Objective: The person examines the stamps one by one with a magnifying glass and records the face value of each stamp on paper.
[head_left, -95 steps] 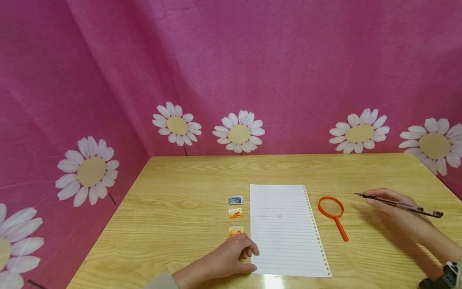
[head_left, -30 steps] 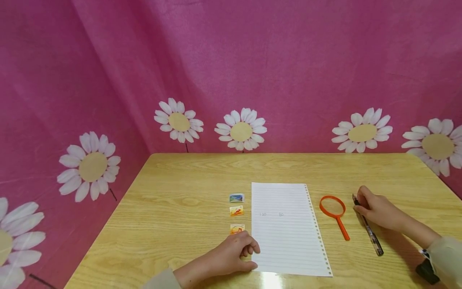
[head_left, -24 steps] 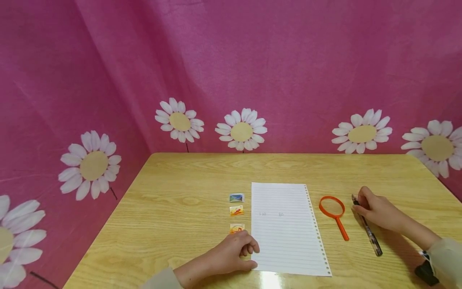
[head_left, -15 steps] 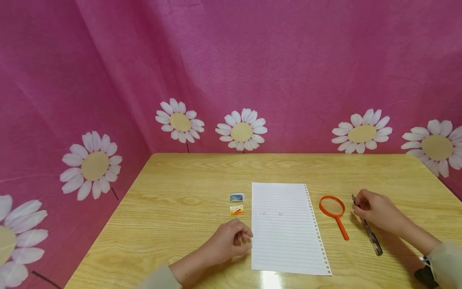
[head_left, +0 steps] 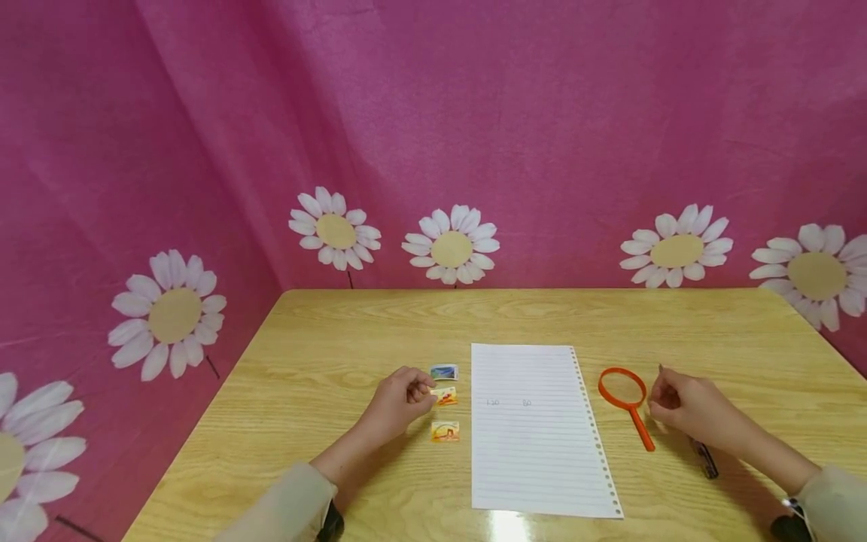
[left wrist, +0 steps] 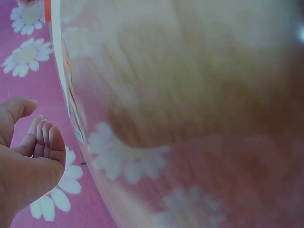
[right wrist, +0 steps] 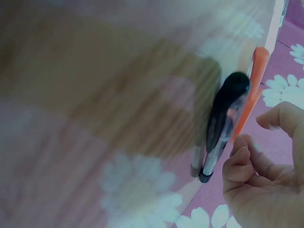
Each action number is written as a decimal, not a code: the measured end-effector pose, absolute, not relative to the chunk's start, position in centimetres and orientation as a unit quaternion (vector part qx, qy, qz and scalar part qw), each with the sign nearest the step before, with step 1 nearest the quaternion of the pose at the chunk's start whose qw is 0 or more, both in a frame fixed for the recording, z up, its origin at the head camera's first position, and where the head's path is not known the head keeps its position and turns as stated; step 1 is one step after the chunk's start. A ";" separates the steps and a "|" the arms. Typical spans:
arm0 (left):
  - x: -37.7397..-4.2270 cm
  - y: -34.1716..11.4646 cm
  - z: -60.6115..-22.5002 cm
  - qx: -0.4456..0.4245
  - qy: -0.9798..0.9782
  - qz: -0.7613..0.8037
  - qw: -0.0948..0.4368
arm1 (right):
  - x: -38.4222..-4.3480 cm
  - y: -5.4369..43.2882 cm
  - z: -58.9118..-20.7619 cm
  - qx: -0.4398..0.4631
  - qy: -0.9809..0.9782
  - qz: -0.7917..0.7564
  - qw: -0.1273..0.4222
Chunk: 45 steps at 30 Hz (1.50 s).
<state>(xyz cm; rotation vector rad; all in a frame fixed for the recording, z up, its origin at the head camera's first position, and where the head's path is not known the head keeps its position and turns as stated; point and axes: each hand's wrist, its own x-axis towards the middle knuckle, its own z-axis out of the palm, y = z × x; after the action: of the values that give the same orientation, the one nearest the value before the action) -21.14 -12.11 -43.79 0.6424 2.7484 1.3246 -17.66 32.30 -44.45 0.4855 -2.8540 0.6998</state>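
My left hand (head_left: 396,399), fingers loosely bent, is at the left edge of the middle yellow stamp (head_left: 448,396). A blue stamp (head_left: 444,372) lies just beyond it, another yellow stamp (head_left: 445,432) nearer me. The left wrist view shows that hand (left wrist: 35,159) with thumb and fingers apart and nothing between them. My right hand (head_left: 698,410) hangs over a pen (head_left: 704,458) lying on the table, hiding most of it. In the right wrist view, the pen (right wrist: 222,118) is beside the right hand (right wrist: 266,175), whose thumb and fingers are spread apart.
A lined sheet (head_left: 535,459) with "1.20" and "80" written on it lies mid-table. To its right is a red magnifying glass (head_left: 640,430), close to my right fingertips. The wooden table (head_left: 339,324) meets a pink daisy-patterned curtain (head_left: 542,113) at the back and left.
My right hand first held the pen raised, laid it on the table, and has now let go, shifting slightly left. My left hand has left the sheet and moved forward-left to the stamps.
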 end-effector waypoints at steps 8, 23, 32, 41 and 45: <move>-23.0 -12.3 -44.0 0.186 0.892 0.411 0.002 | -16.6 31.8 -44.3 0.153 -0.955 0.251 0.040; -25.7 -11.4 -44.2 0.174 0.911 0.375 -0.001 | -15.2 30.9 -44.2 0.153 -0.953 0.261 -0.007; -26.4 -11.0 -44.4 0.192 0.921 0.337 0.017 | -15.0 30.5 -44.4 0.154 -0.956 0.250 0.010; -26.7 -10.9 -44.4 0.192 0.926 0.325 0.023 | -15.2 29.7 -44.3 0.083 -0.964 0.254 0.002; -26.7 -10.8 -44.3 0.192 0.925 0.328 0.027 | -15.2 29.5 -44.1 0.053 -0.964 0.260 -0.008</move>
<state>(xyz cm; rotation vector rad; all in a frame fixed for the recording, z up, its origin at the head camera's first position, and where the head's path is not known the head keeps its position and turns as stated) -26.68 -10.81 -44.35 0.5941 2.8558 1.0120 -15.19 29.53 -44.12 0.1687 -3.0436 0.8204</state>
